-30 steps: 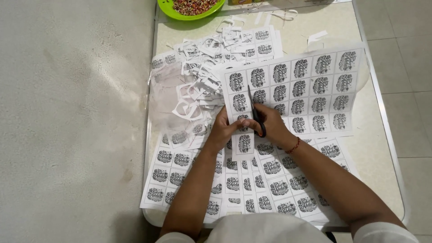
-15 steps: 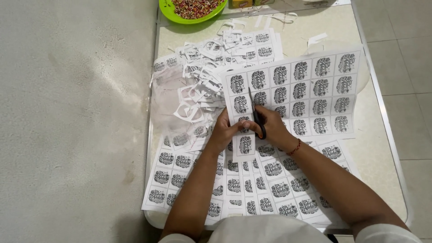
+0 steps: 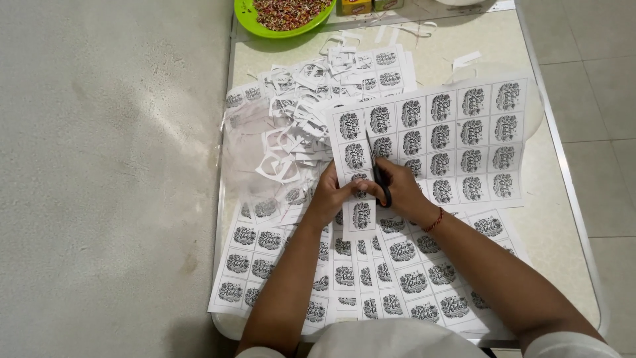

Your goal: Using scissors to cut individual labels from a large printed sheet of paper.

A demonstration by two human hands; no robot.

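A printed label sheet (image 3: 450, 142), white with a grid of dark round emblems, is held up over the middle of the table (image 3: 563, 219), its lower left corner between both hands and the rest fanning out to the right. The scissors (image 3: 376, 174) stand almost upright against that sheet, the blades pointing away from the person between the first and second columns of emblems, the dark handles down at the knuckles. The right hand (image 3: 401, 192) is closed on the scissors' handles, with a red thread bracelet (image 3: 434, 220) at its wrist. The left hand (image 3: 331, 197) pinches the narrow strip (image 3: 361, 212) of the sheet left of the blades, fingers curled shut on the paper; the strip hangs down toward the person. Beneath the forearms lie more uncut label sheets (image 3: 265, 265), spread flat and overlapping along the near edge of the table. To the left and farther back sits a loose heap of paper offcuts (image 3: 291, 132) and cut single labels. At the far edge stands a green bowl (image 3: 248, 16) of small mixed-coloured pieces. Grey floor lies to the left, pale tiles to the right.
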